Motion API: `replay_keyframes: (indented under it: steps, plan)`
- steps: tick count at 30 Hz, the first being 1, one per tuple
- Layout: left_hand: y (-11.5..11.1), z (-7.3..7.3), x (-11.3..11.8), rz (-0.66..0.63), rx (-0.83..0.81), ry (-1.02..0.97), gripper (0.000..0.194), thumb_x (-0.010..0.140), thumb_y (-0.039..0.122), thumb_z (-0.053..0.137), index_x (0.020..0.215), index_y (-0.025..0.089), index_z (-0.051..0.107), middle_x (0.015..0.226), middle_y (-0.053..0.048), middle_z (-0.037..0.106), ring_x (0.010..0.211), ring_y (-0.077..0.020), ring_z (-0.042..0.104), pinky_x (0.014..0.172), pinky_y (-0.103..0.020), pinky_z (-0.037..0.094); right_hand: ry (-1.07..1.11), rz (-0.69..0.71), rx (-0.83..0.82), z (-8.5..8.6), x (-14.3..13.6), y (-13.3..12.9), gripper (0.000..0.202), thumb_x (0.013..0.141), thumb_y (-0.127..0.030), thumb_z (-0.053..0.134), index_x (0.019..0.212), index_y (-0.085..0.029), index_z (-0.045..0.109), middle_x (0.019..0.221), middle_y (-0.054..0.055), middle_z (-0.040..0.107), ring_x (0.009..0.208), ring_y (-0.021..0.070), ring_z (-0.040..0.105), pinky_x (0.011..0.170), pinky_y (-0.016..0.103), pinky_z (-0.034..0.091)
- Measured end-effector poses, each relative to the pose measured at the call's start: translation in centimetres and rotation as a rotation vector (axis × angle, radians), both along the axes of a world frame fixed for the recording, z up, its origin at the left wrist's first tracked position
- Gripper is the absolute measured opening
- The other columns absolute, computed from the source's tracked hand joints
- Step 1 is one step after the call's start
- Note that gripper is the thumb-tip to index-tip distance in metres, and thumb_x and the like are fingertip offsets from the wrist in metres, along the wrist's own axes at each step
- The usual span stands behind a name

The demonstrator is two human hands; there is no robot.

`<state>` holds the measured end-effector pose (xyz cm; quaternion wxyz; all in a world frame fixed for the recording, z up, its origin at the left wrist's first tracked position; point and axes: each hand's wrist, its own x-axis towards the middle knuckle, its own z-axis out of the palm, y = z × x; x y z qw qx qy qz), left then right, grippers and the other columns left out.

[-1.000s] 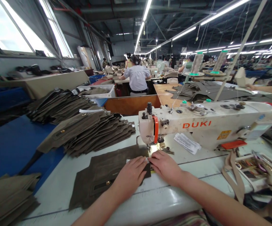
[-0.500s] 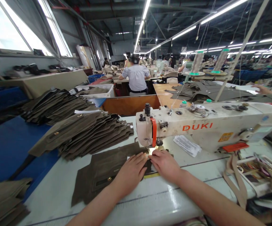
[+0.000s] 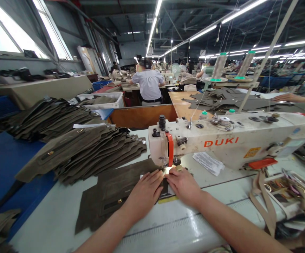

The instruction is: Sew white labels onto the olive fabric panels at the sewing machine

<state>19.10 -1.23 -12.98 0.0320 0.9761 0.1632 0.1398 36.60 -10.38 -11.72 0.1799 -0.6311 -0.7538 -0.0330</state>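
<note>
A dark olive fabric piece (image 3: 91,196) with a zip and a small gold-coloured fitting lies flat on the sewing table (image 3: 157,225). Its right end reaches under the lit needle area of a white sewing machine (image 3: 194,140). My left hand (image 3: 145,191) rests flat on the fabric, fingers stretched toward the needle. On the other side, my right hand (image 3: 184,185) has its fingers bent together at the fabric's edge, close to the presser foot. The two hands' fingertips nearly meet, hiding the edge beneath them.
Stacked olive pieces (image 3: 97,156) lie left of the machine. A paper label sheet (image 3: 208,163) sits under its arm. At right are a tray of small fittings (image 3: 286,191) and a hanging strap (image 3: 260,200). Another person's hand (image 3: 286,97) touches fabric at far right.
The view has shifted slightly to the right, so most things sit a little further left. Both hands keep nearly the same place on the fabric by the needle.
</note>
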Motion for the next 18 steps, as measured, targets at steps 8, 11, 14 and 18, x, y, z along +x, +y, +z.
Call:
replay_keyframes:
  steps: [8, 11, 14, 18]
  plan:
    - [-0.09, 0.25, 0.04, -0.004, -0.012, 0.014, 0.037, 0.095, 0.021, 0.044, 0.131, 0.017, 0.052, 0.135, -0.010, 0.058, 0.127, -0.0221, 0.051, 0.106, -0.043, 0.041, -0.014, -0.016, 0.009, -0.33, 0.11, -0.09, 0.019, 0.096, -0.016, 0.046, 0.096, -0.016, 0.065, 0.091, 0.007, 0.064, 0.086, 0.0208, 0.055, 0.082, 0.034, 0.041]
    - [-0.04, 0.19, 0.04, -0.001, -0.009, 0.010, 0.037, 0.095, 0.021, 0.043, 0.131, 0.018, 0.052, 0.134, -0.010, 0.059, 0.127, -0.0220, 0.051, 0.106, -0.043, 0.041, -0.021, -0.020, 0.014, -0.30, 0.06, -0.14, 0.018, 0.095, -0.015, 0.048, 0.096, -0.016, 0.065, 0.092, 0.007, 0.064, 0.085, 0.0205, 0.056, 0.082, 0.033, 0.041]
    - [0.05, 0.11, 0.06, 0.003, -0.007, 0.013, 0.037, 0.095, 0.021, 0.044, 0.130, 0.018, 0.053, 0.133, -0.010, 0.059, 0.126, -0.0227, 0.052, 0.106, -0.044, 0.041, -0.025, -0.026, 0.004, -0.16, -0.06, -0.11, 0.017, 0.095, -0.015, 0.048, 0.096, -0.016, 0.066, 0.093, 0.008, 0.064, 0.086, 0.0205, 0.056, 0.082, 0.034, 0.041]
    - [0.30, 0.32, 0.20, 0.003, 0.012, 0.024, 0.037, 0.095, 0.022, 0.043, 0.130, 0.017, 0.053, 0.133, -0.011, 0.059, 0.125, -0.0230, 0.053, 0.104, -0.044, 0.042, -0.033, -0.019, 0.013, -0.07, -0.14, -0.02, 0.018, 0.095, -0.016, 0.048, 0.096, -0.016, 0.066, 0.092, 0.007, 0.064, 0.086, 0.0203, 0.056, 0.083, 0.034, 0.040]
